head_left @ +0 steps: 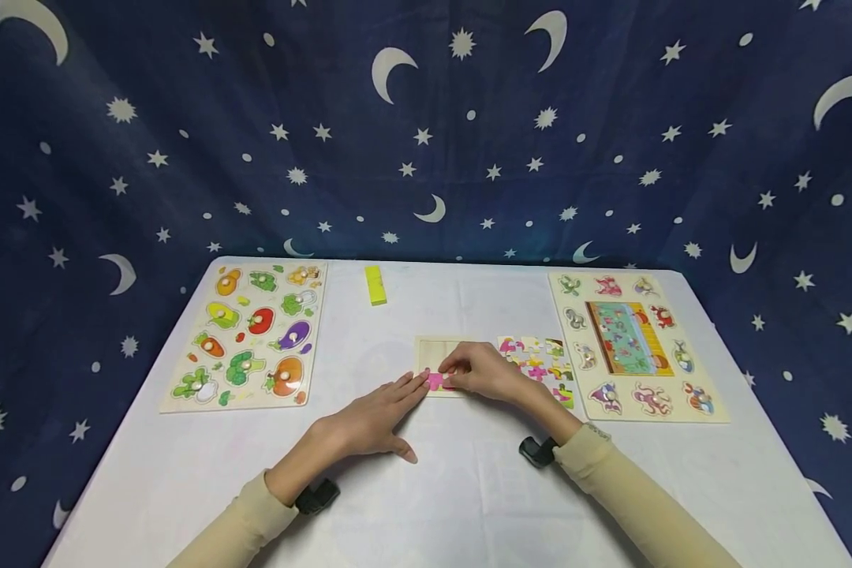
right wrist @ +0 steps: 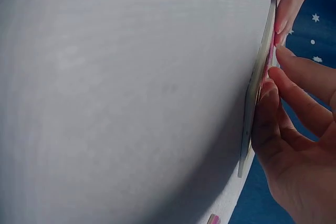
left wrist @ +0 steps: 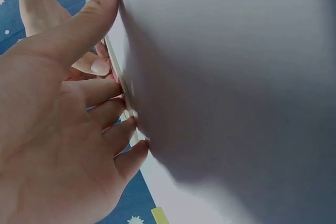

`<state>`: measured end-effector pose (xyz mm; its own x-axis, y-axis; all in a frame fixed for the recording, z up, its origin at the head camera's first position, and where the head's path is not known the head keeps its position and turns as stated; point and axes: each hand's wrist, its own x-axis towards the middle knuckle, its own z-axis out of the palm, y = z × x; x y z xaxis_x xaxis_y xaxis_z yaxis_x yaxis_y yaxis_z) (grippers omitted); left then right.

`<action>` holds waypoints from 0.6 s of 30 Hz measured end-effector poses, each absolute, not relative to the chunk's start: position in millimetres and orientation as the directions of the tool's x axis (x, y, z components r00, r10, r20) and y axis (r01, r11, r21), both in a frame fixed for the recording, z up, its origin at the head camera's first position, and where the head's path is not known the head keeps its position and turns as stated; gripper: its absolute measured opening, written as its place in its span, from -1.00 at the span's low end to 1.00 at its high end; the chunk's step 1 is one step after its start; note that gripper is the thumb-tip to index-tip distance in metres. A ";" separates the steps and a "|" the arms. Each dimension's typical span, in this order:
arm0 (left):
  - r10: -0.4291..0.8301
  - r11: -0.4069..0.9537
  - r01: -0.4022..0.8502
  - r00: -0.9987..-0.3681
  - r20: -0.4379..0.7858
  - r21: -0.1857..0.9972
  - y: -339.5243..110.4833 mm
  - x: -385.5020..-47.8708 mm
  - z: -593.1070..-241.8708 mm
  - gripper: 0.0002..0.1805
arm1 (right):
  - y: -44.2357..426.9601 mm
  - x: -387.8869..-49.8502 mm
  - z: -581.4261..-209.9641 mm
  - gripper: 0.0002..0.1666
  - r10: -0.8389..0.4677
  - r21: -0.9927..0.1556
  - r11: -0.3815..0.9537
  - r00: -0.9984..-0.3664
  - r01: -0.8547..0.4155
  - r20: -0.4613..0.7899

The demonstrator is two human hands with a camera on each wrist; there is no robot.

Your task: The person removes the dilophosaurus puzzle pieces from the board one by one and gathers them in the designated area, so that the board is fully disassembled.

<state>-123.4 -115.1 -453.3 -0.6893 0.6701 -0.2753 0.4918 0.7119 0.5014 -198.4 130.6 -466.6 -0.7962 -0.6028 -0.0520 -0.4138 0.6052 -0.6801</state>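
Observation:
A small wooden puzzle tray (head_left: 431,349) lies mid-table, with pink jigsaw pieces (head_left: 435,382) in its lower left part. My left hand (head_left: 376,414) lies palm down, its straight fingertips touching the tray's left edge beside the pink pieces, thumb spread away. Over the tray, my right hand (head_left: 486,372) pinches a pink jigsaw piece between thumb and curled fingers, which cover most of it. The right wrist view shows those fingers (right wrist: 269,95) at the tray's surface, seen edge-on. Several loose jigsaw pieces (head_left: 536,369) lie right of the tray, partly behind the right hand.
A vegetable peg puzzle board (head_left: 202,304) lies on the left of the white table (head_left: 369,521). On the right is a sea-animal peg board (head_left: 614,398) with a picture in its middle. A yellow block (head_left: 375,285) lies near the back, before a dark blue star-patterned curtain (head_left: 355,189).

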 end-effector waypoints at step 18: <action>0.662 0.722 0.486 -0.692 -0.287 0.493 -114.4 -123.4 -453.3 0.19 | 125.4 -198.5 -466.8 -0.88 -0.552 -0.728 0.620 -0.822 -0.292 -0.141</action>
<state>-123.4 -114.4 -453.3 -0.6925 0.6619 -0.2870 0.4857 0.7219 0.4929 -198.5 125.4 -466.8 -0.8219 -0.5520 -0.1408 -0.2917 0.6201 -0.7282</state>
